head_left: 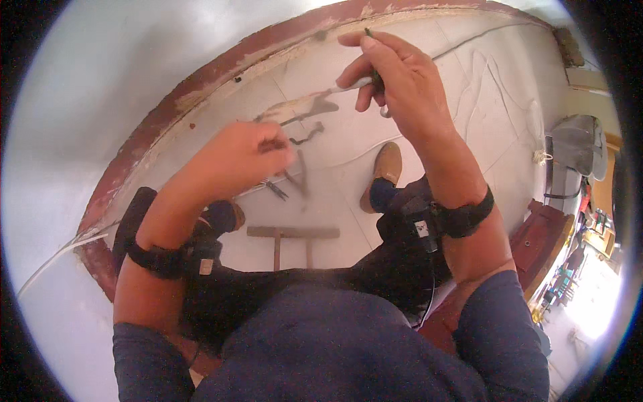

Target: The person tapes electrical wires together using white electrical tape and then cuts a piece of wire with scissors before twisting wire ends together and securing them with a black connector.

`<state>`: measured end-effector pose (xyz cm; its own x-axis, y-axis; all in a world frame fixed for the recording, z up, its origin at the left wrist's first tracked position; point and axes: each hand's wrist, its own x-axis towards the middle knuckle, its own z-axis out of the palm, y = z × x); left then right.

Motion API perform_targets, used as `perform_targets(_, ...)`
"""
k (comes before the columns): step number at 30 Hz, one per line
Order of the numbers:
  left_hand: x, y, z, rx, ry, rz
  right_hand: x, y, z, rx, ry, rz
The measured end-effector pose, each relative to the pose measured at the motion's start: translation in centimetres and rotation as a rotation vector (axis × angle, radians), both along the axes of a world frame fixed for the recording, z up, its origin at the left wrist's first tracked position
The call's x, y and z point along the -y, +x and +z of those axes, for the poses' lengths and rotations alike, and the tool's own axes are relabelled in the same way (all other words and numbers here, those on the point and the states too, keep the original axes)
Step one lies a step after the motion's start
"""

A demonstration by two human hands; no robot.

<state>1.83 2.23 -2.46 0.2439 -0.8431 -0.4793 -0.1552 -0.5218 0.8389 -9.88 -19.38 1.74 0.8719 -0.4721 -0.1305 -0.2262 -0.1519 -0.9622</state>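
My right hand [412,84] is raised above the floor. Its thumb and fingers are bent around a cable [469,41], which runs from behind the hand toward the upper right. A small dark green bit [368,32] shows at the fingertips. From this hand a pale, smeared strand [305,104] stretches left and down toward my left hand [244,157]. My left hand is blurred, with its fingers curled together; whatever they pinch is hidden. On the floor beside it lie a pair of pliers [276,190] and a short black strip [308,134].
Thin white wires [479,80] lie loosely over the tiled floor [341,234]. A dark red skirting [194,74] edges the wall. Between my feet is a wooden T-shaped piece [295,232]. To the right stand a dark red wooden piece [539,231] and a grey object [577,144].
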Motion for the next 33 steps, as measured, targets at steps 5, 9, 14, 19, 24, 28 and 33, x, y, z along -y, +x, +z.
perform_targets(5, -3.6, 0.7, -2.8, 0.109, 0.166, -0.347, -0.1, 0.1, -0.7, 0.006, -0.024, -0.014)
perform_targets(9, -5.3, 1.8, -6.0, 0.276, 0.376, -0.626, -0.2, 0.3, -0.5, -0.028, 0.002, 0.007)
perform_targets(14, -4.9, 1.5, -14.8, 0.518, 0.534, -0.933, -0.3, 0.5, -0.3, -0.056, 0.031, 0.018)
perform_targets(19, -6.1, -1.1, -22.0, 0.612, 0.492, -0.932, -0.9, 0.7, 0.4, -0.118, 0.097, -0.038)
perform_targets(24, -6.4, -2.5, -27.1, 0.621, 0.316, -0.774, -1.7, 1.2, 1.1, -0.170, 0.182, -0.151)
perform_targets(28, -8.2, -2.9, -31.7, 0.685, 0.104, -0.645, -1.2, 1.9, 0.9, -0.216, 0.259, -0.200)
perform_targets(33, -7.9, -2.4, -32.4, 0.758, 0.171, -0.684, -0.2, 1.6, 0.3, -0.204, 0.358, -0.212)
